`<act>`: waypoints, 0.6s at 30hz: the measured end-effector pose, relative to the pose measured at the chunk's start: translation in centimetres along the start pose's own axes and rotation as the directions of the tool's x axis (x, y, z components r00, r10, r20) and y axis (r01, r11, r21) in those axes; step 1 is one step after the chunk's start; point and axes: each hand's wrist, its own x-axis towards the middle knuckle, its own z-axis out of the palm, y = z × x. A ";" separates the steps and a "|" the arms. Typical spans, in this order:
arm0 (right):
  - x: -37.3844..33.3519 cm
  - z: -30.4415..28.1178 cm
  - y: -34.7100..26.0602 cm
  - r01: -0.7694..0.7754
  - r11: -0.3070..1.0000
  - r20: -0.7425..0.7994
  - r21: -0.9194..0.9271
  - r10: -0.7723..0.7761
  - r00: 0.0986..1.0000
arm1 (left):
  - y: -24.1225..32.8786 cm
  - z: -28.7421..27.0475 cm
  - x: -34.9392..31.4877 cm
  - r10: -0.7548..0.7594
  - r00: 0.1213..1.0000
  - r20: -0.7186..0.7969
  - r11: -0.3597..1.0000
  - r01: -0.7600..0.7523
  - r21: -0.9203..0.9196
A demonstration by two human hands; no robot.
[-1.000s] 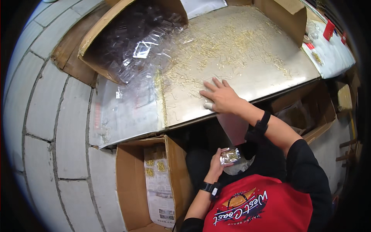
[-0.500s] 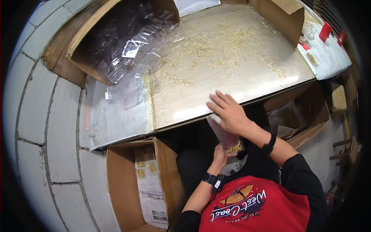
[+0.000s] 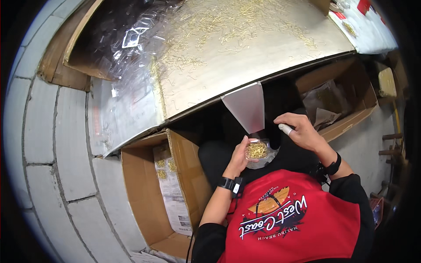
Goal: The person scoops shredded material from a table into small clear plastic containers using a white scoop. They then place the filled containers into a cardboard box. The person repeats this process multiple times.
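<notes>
A small clear plastic box (image 3: 258, 150) filled with gold-coloured metal hooks rests in my left hand (image 3: 240, 154), whose fingers and thumb hold its left side and underside. Right above the box, the narrow lower end of a pale chute (image 3: 246, 107) hangs from the table's front edge. To the right of the box, my right hand (image 3: 300, 130) is in the air, touching nothing. Its fingers are loosely bent, with a gap between index finger and thumb, and a white wrap covers one digit. Many loose gold hooks (image 3: 228, 30) lie scattered over the tabletop (image 3: 210, 90).
A carton (image 3: 79, 52) of clear plastic boxes (image 3: 131, 37) lies on its side at the far left. Below, another carton (image 3: 188, 171) contains a few filled boxes (image 3: 161, 174) on printed paper. An open carton (image 3: 351, 122) stands under the table at right. Brick wall (image 3: 48, 131) at left.
My right hand has left the table edge and chute top, moving down and right. The filled box now shows face up in my left hand below the chute. The view has tilted downward.
</notes>
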 end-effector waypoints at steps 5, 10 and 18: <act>-0.2 2.6 -0.3 0.191 0.982 0.012 0.013 -0.191 0.982 | 3.1 3.0 -3.2 0.194 0.975 -0.113 0.979 -0.185 0.082; 0.6 4.1 -2.5 0.480 0.839 0.170 -0.256 -0.450 0.877 | 5.4 5.2 -5.5 0.350 0.929 -0.119 0.937 -0.349 0.026; 1.0 1.8 -2.3 0.051 0.973 -0.107 0.227 -0.027 0.994 | 6.1 6.8 -8.2 0.478 0.875 0.076 0.872 -0.462 -0.163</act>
